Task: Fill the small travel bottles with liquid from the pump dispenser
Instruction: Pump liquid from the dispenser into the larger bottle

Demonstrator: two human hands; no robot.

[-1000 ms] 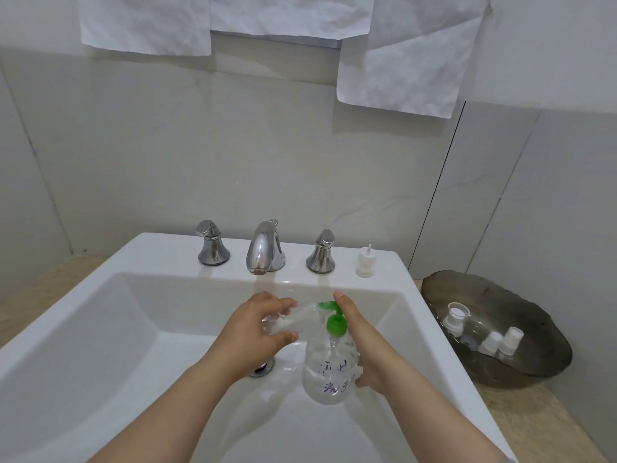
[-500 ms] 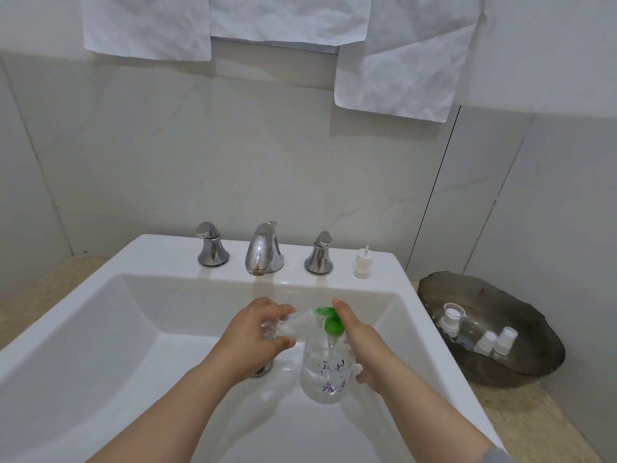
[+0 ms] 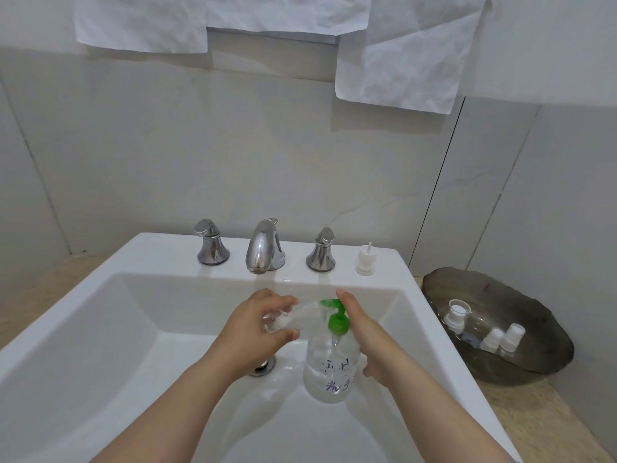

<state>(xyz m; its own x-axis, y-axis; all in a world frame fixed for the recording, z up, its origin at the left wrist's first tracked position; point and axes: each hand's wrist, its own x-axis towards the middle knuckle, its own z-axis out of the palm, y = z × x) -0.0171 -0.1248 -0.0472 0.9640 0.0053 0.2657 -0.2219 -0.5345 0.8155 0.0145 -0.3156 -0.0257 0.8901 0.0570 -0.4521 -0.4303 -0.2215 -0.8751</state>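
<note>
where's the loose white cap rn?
Head view: the white cap stands upright on the sink's back ledge, right of centre, just right of the right tap handle and left of the dark bowl.

Very little has moved. On the pump dispenser (image 3: 330, 372), the green pump head (image 3: 329, 302) sat lower half a second ago and has risen toward 12 o'clock under the right hand (image 3: 370, 339) forefinger. The left hand (image 3: 250, 329), holding the small travel bottle (image 3: 300, 315), lifted slightly too.
</note>
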